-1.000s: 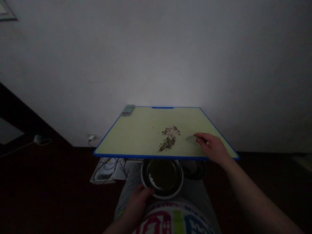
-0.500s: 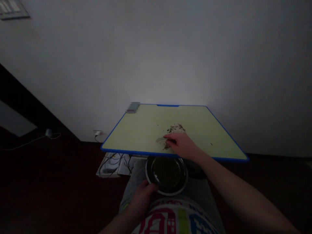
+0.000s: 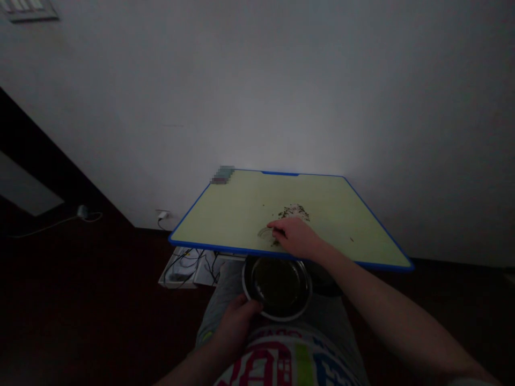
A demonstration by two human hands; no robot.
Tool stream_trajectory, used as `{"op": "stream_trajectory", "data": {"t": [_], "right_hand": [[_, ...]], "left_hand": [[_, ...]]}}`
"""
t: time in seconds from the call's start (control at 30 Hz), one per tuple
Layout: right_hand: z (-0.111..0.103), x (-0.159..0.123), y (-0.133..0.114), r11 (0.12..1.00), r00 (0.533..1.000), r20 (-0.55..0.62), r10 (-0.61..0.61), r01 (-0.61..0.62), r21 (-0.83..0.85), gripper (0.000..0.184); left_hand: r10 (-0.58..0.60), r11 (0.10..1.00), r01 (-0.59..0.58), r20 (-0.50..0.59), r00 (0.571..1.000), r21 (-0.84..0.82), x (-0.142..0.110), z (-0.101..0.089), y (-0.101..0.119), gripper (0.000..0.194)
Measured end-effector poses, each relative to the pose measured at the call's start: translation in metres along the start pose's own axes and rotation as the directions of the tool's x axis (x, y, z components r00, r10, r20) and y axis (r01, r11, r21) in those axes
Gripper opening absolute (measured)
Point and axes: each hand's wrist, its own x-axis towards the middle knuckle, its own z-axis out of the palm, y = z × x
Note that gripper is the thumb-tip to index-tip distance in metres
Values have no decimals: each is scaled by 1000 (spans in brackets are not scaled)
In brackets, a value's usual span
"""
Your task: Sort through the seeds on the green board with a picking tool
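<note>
A pale green board with a blue rim (image 3: 225, 214) stands in front of me. A small heap of dark grains (image 3: 295, 210) lies on it. My right hand (image 3: 298, 238) rests on the board just in front of the heap, fingers closed on a clear spoon-like tool (image 3: 265, 232) that points left. Below the board's near edge, on my lap, sits a metal bowl (image 3: 277, 313) holding dark grains. My left hand (image 3: 235, 324) grips the bowl's left rim.
A plain white wall rises behind the board. Tangled cables and white devices (image 3: 181, 268) lie on the dark floor to the left below the board. A plug with a cord (image 3: 163, 216) sits at the wall's foot. The room is dim.
My right hand has swept from the board's right side leftwards to the near edge in front of the heap. Much of the grain trail is gone from the board. The bowl stays held.
</note>
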Motion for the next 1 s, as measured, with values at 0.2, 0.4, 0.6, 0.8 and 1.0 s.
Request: {"op": "stream_trajectory", "data": {"t": [0.2, 0.4, 0.6, 0.8, 1.0], "right_hand": [[1, -1, 2, 999, 1000, 5, -20, 20, -28, 31], [0, 2, 1, 999, 999, 32, -9, 10, -31, 33], [-1, 0, 0, 999, 997, 64, -46, 47, -10, 34], [-4, -3, 4, 990, 984, 105, -141, 140, 21, 33], [-7, -7, 10, 983, 977, 113, -180, 176, 49, 31]], "left_hand": [[-31, 999, 32, 16, 999, -17, -1, 1, 1, 21], [-26, 1000, 26, 19, 999, -11, -2, 3, 3, 21], [-27, 999, 28, 36, 999, -22, 1, 1, 1, 21], [-25, 1000, 24, 7, 1000, 11, 0, 0, 2, 19], [-26, 1000, 26, -5, 1000, -4, -1, 2, 3, 20]]}}
